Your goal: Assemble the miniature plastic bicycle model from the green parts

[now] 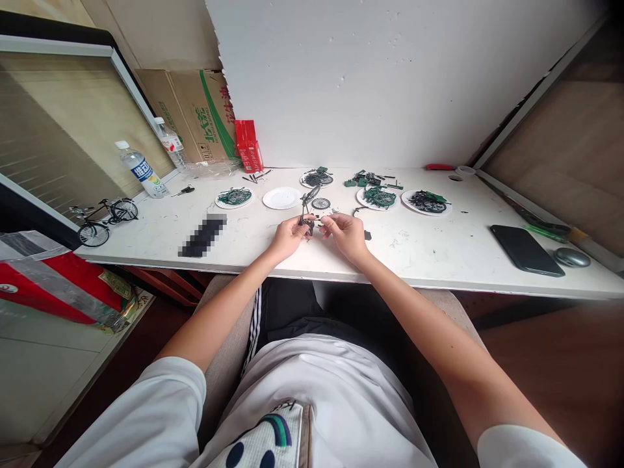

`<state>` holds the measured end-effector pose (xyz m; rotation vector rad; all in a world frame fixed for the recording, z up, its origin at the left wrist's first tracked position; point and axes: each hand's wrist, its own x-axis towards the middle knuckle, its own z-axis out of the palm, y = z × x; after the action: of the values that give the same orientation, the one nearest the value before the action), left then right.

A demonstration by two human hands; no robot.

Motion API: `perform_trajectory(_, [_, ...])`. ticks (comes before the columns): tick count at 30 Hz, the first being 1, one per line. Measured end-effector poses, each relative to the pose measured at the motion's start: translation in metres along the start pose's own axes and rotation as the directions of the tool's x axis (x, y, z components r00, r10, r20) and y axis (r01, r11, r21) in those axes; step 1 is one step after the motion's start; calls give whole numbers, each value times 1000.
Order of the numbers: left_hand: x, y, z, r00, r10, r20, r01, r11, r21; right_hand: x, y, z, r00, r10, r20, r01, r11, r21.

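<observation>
Near the front middle of the table, my left hand (288,238) is closed on a small dark model bicycle (310,196), partly built, with one wheel pointing up and away from me. My right hand (346,235) pinches at a thin dark piece right beside it; the piece is too small to name. Just behind my hands a loose spoked wheel (320,203) lies on the table. A small dark flat piece (367,235) rests by my right hand.
White plates of bicycle parts (234,205) stand behind, beside a bare white plate (292,198). A finished model bicycle (104,218) stands at left, near bottles (143,170). Green pieces (363,179) lie at the back. A black phone (526,249) and round grey object (572,257) lie right.
</observation>
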<state>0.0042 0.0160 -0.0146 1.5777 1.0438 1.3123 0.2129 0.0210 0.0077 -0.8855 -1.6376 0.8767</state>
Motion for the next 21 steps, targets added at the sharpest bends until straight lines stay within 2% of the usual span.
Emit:
perform_trajectory(5, [1,-4,-1,1000,2,-13,-1,998,67,-1,8,0,997,-79,-5,79,996,-30])
perform_trajectory(9, [2,-8,-2,1000,4,-6,-3,1000,22,-2,6,3,979,-203,-34,199,976,-93])
perform_trajectory(13, [2,-9,-1,1000,13,-15,-13,1000,1,-3,-1,5,957,-280,72,289,937,-195])
perform_trajectory(15, [1,-7,0,1000,14,-24,-13,1000,23,-4,-3,4,955,-278,107,296,927,-232])
perform_trajectory(21, [-3,1,2,999,51,3,-51,991,120,-5,0,2,972,-231,45,235,940,-249])
